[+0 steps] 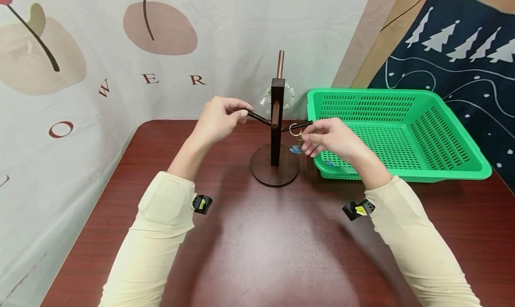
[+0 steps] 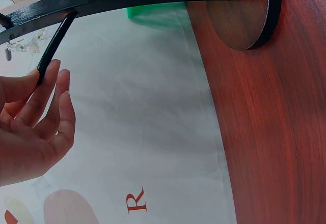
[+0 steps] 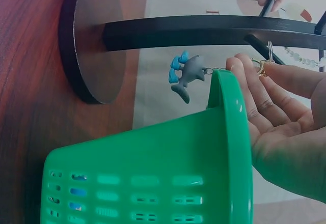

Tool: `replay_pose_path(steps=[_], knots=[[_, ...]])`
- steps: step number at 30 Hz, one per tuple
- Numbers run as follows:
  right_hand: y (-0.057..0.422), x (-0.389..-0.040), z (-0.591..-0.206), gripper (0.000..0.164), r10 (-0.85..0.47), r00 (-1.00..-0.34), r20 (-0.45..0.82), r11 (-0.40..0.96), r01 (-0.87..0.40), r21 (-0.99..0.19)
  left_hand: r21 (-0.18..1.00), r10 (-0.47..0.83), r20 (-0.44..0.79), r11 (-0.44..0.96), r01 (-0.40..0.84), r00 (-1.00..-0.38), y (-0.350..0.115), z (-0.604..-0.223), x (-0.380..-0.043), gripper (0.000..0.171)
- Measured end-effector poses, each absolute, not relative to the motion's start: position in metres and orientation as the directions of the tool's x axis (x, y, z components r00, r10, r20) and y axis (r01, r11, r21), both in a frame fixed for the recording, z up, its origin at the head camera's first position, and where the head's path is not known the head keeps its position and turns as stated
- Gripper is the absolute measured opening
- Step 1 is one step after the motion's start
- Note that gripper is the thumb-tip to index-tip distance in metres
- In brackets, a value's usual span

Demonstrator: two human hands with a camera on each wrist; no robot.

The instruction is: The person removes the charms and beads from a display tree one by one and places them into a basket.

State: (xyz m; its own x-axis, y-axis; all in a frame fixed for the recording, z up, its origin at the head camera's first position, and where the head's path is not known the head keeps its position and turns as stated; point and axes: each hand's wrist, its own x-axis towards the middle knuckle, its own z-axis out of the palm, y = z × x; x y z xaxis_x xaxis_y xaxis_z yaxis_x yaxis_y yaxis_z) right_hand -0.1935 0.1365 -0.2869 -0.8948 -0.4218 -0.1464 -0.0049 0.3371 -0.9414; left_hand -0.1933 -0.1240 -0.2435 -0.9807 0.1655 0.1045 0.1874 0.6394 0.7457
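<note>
A dark wooden stand (image 1: pixel 275 153) with a round base (image 1: pixel 261 170) and several side pegs stands on the table. My left hand (image 1: pixel 219 121) pinches the tip of its left peg (image 2: pixel 53 46) between thumb and index finger. At the right peg (image 1: pixel 286 128), my right hand (image 1: pixel 335 139) pinches a keychain by its gold fittings. The keychain's ring (image 1: pixel 291 126) appears to loop around that peg. From it dangles a grey whale-shaped charm (image 3: pixel 192 70) with blue pieces. A pale beaded bracelet (image 1: pixel 292 97) hangs behind the upright.
A green perforated basket (image 1: pixel 402 175) stands right of the stand, close under my right hand. Something small and blue (image 1: pixel 330 163) shows inside its near left corner. A printed cloth (image 1: pixel 241 39) hangs behind the table (image 1: pixel 257 253).
</note>
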Motion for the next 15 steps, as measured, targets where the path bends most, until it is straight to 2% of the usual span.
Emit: replay_pose_path(steps=[15], knots=[[0.148, -0.190, -0.278, 0.019, -0.382, -0.919, -0.096, 0.344, -0.045, -0.938, 0.746, 0.163, 0.103, 0.640, 0.185, -0.981, -0.124, -0.243, -0.192, 0.019]])
